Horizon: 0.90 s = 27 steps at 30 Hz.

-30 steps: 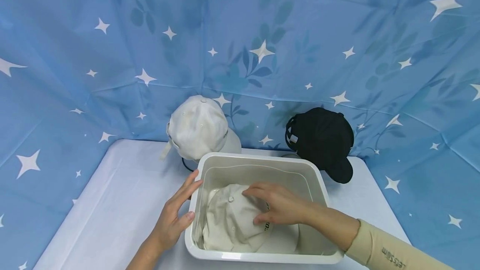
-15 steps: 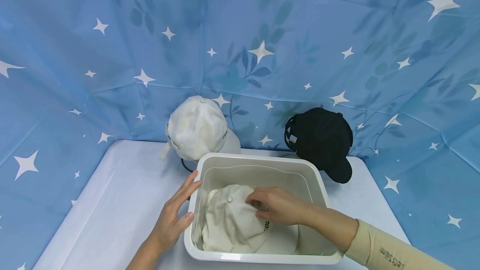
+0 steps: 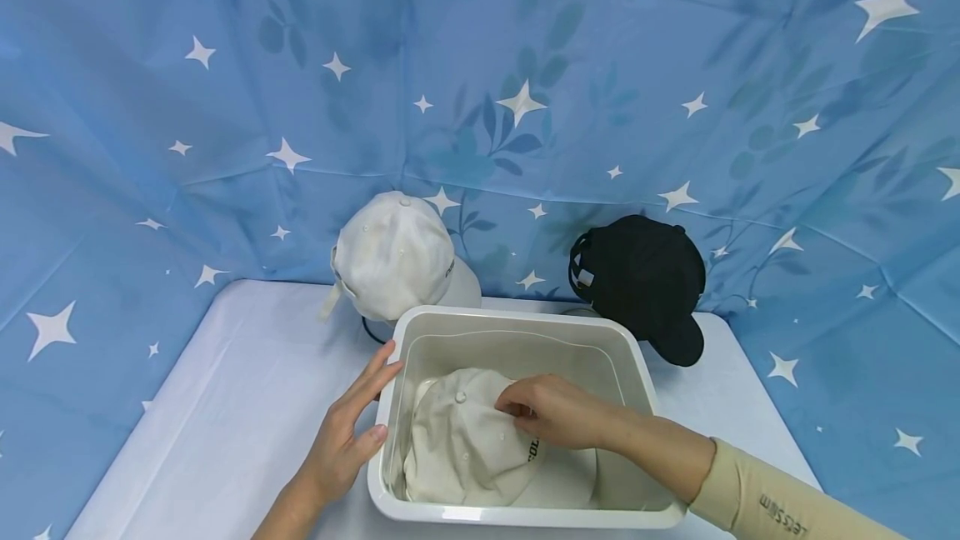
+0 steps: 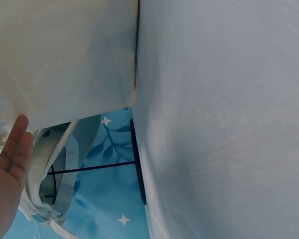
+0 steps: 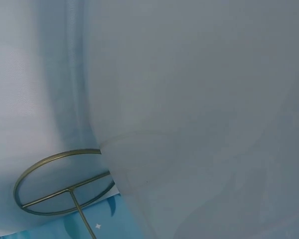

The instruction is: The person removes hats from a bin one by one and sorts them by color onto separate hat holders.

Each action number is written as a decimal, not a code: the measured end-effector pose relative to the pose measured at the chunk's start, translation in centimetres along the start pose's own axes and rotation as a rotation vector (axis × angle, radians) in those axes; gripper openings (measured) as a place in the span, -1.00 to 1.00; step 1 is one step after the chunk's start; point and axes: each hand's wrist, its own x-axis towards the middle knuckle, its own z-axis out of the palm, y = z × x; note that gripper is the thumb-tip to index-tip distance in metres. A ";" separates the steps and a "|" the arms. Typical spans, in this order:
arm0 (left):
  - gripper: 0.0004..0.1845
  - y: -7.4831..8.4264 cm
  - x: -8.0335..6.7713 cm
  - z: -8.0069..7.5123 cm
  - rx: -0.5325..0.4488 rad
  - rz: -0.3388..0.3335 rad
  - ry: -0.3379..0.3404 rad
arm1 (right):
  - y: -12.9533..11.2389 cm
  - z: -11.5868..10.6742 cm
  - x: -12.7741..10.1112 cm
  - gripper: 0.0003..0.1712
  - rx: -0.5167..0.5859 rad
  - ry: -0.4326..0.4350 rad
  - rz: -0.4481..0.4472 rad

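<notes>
A cream baseball cap [image 3: 457, 440] lies crown up in a white plastic basin [image 3: 517, 317] at the middle of the table. My right hand [image 3: 519, 412] reaches into the basin from the right, and its curled fingers pinch the fabric at the cap's crown. My left hand [image 3: 352, 427] lies flat against the outside of the basin's left wall, fingers straight and thumb near the rim. The left wrist view shows the edge of that hand [image 4: 10, 164] beside the basin wall [image 4: 60, 59]. The right wrist view does not show the right hand.
Behind the basin, a white cap [image 3: 393, 257] sits on a wire stand at the left and a black cap [image 3: 641, 277] on another at the right. A white cloth covers the table [image 3: 240, 407]. A blue starred backdrop [image 3: 225, 107] closes in the back and sides.
The right hand's fingers lay flat on the cap; they have now curled in and gathered the crown fabric. The left hand and the basin have not moved.
</notes>
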 end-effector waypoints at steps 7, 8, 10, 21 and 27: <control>-0.32 0.1 0.0 0.0 0.006 -0.008 0.001 | 0.0 -0.3 0.0 -0.69 0.032 0.019 -0.017; -0.32 0.1 0.0 0.0 0.005 -0.007 0.002 | 0.1 -0.4 -0.1 -0.69 0.039 0.027 -0.021; -0.32 0.0 0.0 0.0 0.002 -0.007 0.002 | 0.1 -0.6 -0.1 -0.69 0.048 0.042 -0.025; -0.33 0.1 0.1 0.0 0.003 -0.004 0.002 | 0.4 -1.3 -0.4 -0.69 0.067 0.134 -0.050; -0.32 0.0 0.1 0.0 0.000 -0.010 0.004 | 0.5 -1.7 -0.5 -0.69 0.069 0.179 -0.074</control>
